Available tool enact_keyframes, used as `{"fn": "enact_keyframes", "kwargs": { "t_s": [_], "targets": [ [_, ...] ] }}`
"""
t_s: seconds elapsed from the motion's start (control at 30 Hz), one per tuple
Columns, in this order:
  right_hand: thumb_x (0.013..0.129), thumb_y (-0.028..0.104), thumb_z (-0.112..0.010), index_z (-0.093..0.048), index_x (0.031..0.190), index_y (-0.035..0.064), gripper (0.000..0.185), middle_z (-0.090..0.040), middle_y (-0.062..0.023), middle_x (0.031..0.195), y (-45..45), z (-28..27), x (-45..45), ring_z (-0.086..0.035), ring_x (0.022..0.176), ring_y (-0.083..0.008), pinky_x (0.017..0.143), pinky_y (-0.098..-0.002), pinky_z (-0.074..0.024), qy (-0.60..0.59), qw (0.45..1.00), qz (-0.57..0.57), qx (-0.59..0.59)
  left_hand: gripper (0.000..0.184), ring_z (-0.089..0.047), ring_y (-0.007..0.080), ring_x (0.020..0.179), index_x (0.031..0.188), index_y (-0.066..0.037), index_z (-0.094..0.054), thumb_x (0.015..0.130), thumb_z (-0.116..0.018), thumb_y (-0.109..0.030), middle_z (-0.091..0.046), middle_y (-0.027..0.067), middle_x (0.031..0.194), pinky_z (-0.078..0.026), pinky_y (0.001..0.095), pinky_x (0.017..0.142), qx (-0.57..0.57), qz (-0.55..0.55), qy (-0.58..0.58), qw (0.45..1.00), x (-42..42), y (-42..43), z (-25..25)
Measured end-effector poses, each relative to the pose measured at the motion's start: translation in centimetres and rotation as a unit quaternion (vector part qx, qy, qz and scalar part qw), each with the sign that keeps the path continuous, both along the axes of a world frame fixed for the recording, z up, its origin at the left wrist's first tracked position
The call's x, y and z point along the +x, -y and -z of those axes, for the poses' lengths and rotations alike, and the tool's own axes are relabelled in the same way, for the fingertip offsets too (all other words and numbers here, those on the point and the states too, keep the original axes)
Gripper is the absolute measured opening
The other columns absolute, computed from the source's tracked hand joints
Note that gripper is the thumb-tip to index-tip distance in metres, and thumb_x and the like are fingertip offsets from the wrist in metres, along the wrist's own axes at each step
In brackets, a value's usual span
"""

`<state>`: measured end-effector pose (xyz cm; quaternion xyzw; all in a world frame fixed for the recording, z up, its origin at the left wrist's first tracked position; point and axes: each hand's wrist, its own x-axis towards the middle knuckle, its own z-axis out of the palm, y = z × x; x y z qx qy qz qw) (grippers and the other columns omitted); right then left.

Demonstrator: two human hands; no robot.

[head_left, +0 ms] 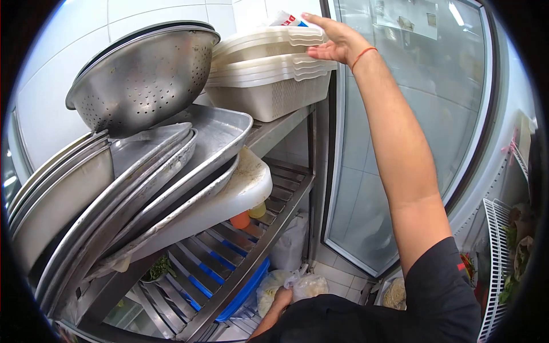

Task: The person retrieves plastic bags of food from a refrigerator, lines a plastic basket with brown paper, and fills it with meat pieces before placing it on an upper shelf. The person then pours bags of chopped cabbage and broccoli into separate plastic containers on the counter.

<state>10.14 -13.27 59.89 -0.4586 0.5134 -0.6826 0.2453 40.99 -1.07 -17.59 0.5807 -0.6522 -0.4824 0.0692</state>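
Note:
My right hand is raised beside a stack of off-white plastic baskets on the upper shelf. Its fingers and thumb are spread apart, close to the baskets' ridged handles; I cannot tell whether they touch. A white packet with red and blue print sits in the top basket, partly hidden. Down low, my left hand is closed around the gathered tops of clear plastic bags with pale contents. My dark sleeve and body hide part of that forearm.
Metal trays and a large steel colander are piled at the left on the slatted metal rack. A blue tub sits beneath. The glass door stands at the right, with a white wire shelf beyond it.

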Motion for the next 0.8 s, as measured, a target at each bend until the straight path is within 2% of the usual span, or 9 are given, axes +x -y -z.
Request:
{"fn": "enact_keyframes", "kwargs": {
  "t_s": [0.03,0.13,0.17,0.27,0.3,0.4,0.6,0.67,0.8],
  "targets": [
    [0.082,0.054,-0.083,-0.049,0.143,0.0005,0.088,-0.063,-0.0231,0.117,0.1,-0.4,0.5,-0.068,0.093,-0.0267,0.066,-0.0311,-0.0630,0.086,0.996,-0.013,-0.004,0.063,-0.062,0.0477,0.121,0.123,0.008,-0.066,0.100,-0.050,-0.048,-0.066,0.0336,0.123,-0.049,0.0502,0.102,-0.005,0.008,-0.005,1.000,0.1,0.4,0.8],
    [0.082,0.052,-0.084,-0.059,0.132,0.0081,0.072,-0.065,-0.0157,0.116,3.4,-1.3,1.2,-0.068,0.090,-0.0254,0.069,-0.0355,-0.0637,0.083,0.996,0.036,-0.004,0.063,-0.063,0.0468,0.120,0.123,0.008,-0.066,0.100,-0.049,-0.048,-0.067,0.0340,0.121,-0.049,0.0505,0.101,-0.003,0.015,-0.021,1.000,0.2,0.3,0.2],
    [0.091,0.048,-0.076,-0.065,0.124,0.0114,0.051,-0.071,-0.0086,0.113,4.5,-2.1,1.7,-0.068,0.098,-0.0223,0.073,-0.0403,-0.0610,0.063,0.998,0.016,0.013,0.064,-0.063,0.0463,0.120,0.123,0.008,-0.066,0.100,-0.049,-0.048,-0.067,0.0341,0.121,-0.049,0.0506,0.100,0.000,0.015,-0.027,1.000,0.2,0.2,-0.7],
    [0.081,0.054,-0.085,-0.067,0.090,0.0189,0.040,-0.067,0.0018,0.084,6.8,-3.5,3.2,-0.062,0.074,-0.0136,0.058,-0.0319,-0.0520,0.061,0.992,0.098,0.060,0.066,-0.064,0.0445,0.119,0.124,0.008,-0.066,0.101,-0.047,-0.051,-0.068,0.0340,0.119,-0.049,0.0504,0.100,0.001,0.019,-0.026,0.999,0.8,0.9,-1.3],
    [0.086,0.050,-0.080,-0.064,0.079,0.0198,0.035,-0.062,0.0035,0.076,10.2,-4.5,2.0,-0.058,0.071,-0.0127,0.056,-0.0314,-0.0454,0.036,0.982,0.162,0.095,0.067,-0.064,0.0447,0.120,0.124,0.008,-0.066,0.101,-0.046,-0.052,-0.068,0.0338,0.119,-0.049,0.0505,0.101,0.007,0.013,-0.025,1.000,1.1,1.0,-0.9],
    [0.090,0.043,-0.073,-0.065,0.080,0.0174,0.029,-0.063,0.0016,0.077,14.1,-4.9,-0.3,-0.058,0.071,-0.0141,0.058,-0.0330,-0.0460,-0.037,0.977,0.187,0.097,0.071,-0.063,0.0458,0.122,0.125,0.008,-0.065,0.101,-0.044,-0.056,-0.067,0.0331,0.122,-0.048,0.0507,0.102,0.020,-0.002,-0.013,1.000,2.4,1.4,1.1],
    [0.094,0.037,-0.067,-0.070,0.092,0.0105,0.026,-0.072,-0.0058,0.090,17.0,-7.3,-0.4,-0.063,0.075,-0.0215,0.063,-0.0390,-0.0495,0.134,0.983,0.088,-0.088,0.077,-0.060,0.0481,0.125,0.128,0.009,-0.063,0.101,-0.044,-0.060,-0.064,0.0327,0.129,-0.046,0.0510,0.107,0.036,-0.022,0.028,0.999,4.4,1.1,-0.3],
    [0.091,0.039,-0.070,-0.072,0.101,0.0068,0.034,-0.074,-0.0117,0.098,16.9,-9.6,0.0,-0.068,0.079,-0.0289,0.068,-0.0439,-0.0537,0.084,0.983,0.124,-0.104,0.078,-0.060,0.0478,0.125,0.129,0.009,-0.062,0.101,-0.044,-0.061,-0.064,0.0330,0.130,-0.046,0.0509,0.107,0.048,-0.023,0.047,0.997,4.5,0.4,-3.6],
    [0.087,0.037,-0.074,-0.071,0.109,-0.0030,0.046,-0.072,-0.0157,0.094,17.7,-15.0,-1.1,-0.070,0.082,-0.0269,0.073,-0.0387,-0.0580,-0.004,0.969,0.062,-0.239,0.076,-0.060,0.0482,0.122,0.123,0.009,-0.065,0.101,-0.043,-0.061,-0.066,0.0340,0.124,-0.047,0.0516,0.103,0.018,-0.013,0.048,0.999,4.5,1.3,-0.1]
  ]
}}
